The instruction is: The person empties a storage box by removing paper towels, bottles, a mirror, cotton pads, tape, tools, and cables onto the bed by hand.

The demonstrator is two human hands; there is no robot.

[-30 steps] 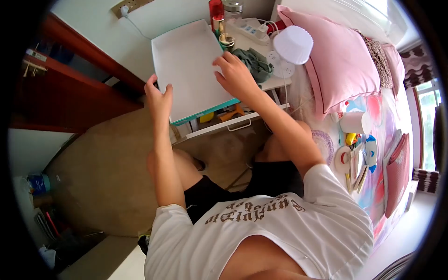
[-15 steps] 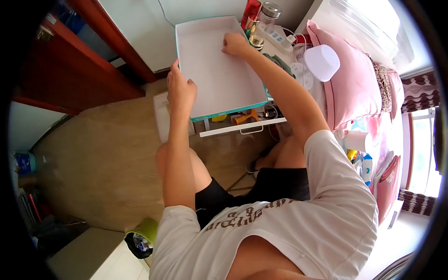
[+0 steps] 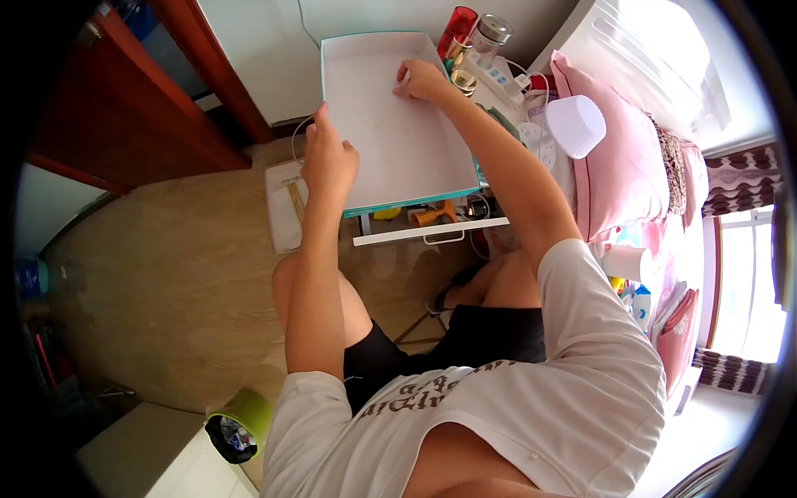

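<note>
A large shallow box (image 3: 398, 149), white inside with a teal rim, rests over an open drawer (image 3: 432, 231). My left hand (image 3: 330, 162) is at the box's left wall, fingers on the outer side and thumb towards the inside. My right hand (image 3: 422, 81) is over the upper right part of the box floor, fingers curled together. Whatever lies between those fingertips, if anything, is too small to make out. Inside the drawer, partly covered by the box, are an orange object (image 3: 436, 214) and a yellow one (image 3: 387, 213).
Behind the box's right side stand a red bottle (image 3: 457, 29), a glass jar (image 3: 491, 35) and a power strip (image 3: 501, 81). To the right, a white scalloped lampshade-like object (image 3: 574, 126) is in front of a pink pillow (image 3: 627, 153). A green bin (image 3: 241, 419) stands on the floor.
The view has shifted slightly. My left hand has shifted a little inward along the box's left wall. My right hand stays over the same part of the box, fingers still curled.
</note>
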